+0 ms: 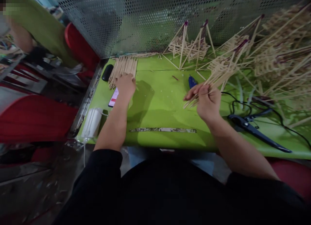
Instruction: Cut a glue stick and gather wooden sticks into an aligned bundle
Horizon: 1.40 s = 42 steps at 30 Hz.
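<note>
My left hand [125, 85] rests over the near end of a pile of thin wooden sticks [126, 65] at the table's far left. Its fingers are bent and spread, with the tips on the sticks. At the right, my right hand [210, 100] is closed around a small bundle of wooden sticks [190, 102]. Their near ends poke out to the left below the fingers. Just behind this hand stands a stick frame [220, 66] with a purple tip, overlapping the bundle's far end. A blue glue gun [192, 81] lies beside my right fingers, partly hidden.
On the green table [160, 105] lie a phone [113, 98], a black rounded object [107, 72], a white power strip [92, 123], a printed strip [162, 130] and dark-handled cutters [257, 129] with a cable. More stick frames [279, 56] crowd the right, before a perforated metal panel [136, 24]. Another person stands far left.
</note>
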Tool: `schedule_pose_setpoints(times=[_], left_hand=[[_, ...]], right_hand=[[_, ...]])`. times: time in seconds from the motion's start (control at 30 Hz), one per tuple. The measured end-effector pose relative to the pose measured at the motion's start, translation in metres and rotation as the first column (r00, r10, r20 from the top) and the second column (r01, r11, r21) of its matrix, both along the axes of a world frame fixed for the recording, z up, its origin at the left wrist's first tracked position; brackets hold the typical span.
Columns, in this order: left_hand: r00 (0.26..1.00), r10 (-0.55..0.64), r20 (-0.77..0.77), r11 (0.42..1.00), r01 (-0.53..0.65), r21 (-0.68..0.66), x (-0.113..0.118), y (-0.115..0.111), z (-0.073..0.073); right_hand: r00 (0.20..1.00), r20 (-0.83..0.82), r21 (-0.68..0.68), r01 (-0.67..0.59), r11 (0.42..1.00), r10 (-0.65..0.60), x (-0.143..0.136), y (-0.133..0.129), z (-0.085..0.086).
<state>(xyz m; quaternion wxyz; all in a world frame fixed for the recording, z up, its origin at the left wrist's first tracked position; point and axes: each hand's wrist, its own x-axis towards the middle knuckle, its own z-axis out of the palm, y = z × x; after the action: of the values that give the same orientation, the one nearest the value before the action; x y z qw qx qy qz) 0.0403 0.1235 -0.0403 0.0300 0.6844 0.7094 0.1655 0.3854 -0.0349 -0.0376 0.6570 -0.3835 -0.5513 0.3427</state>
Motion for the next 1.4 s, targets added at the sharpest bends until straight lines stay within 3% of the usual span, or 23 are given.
schedule_pose_setpoints(times=[0.1,0.2,0.73,1.1,1.4], left_hand=[[0.994,-0.039,-0.100,0.997,0.032,-0.068,0.010,0.003,-0.010],[0.982,-0.042,-0.182,0.992,0.019,-0.123,0.023,0.003,-0.015],[0.978,-0.009,-0.210,0.978,-0.036,-0.206,0.036,-0.006,0.001],[0.981,-0.052,-0.189,0.967,0.002,-0.255,0.049,-0.009,0.000],[1.000,-0.016,-0.014,0.976,0.013,-0.219,0.039,-0.009,-0.008]], right_hand=[[0.994,-0.039,-0.137,-0.107,0.985,0.103,-0.008,-0.010,-0.002],[0.989,-0.047,-0.191,-0.147,0.971,0.140,-0.012,-0.014,-0.005],[0.971,-0.117,-0.232,-0.231,0.945,0.209,-0.016,-0.018,-0.009],[0.970,-0.113,-0.238,-0.236,0.942,0.215,-0.013,-0.015,-0.012],[0.976,-0.093,-0.286,-0.214,0.934,0.196,-0.012,-0.013,-0.013]])
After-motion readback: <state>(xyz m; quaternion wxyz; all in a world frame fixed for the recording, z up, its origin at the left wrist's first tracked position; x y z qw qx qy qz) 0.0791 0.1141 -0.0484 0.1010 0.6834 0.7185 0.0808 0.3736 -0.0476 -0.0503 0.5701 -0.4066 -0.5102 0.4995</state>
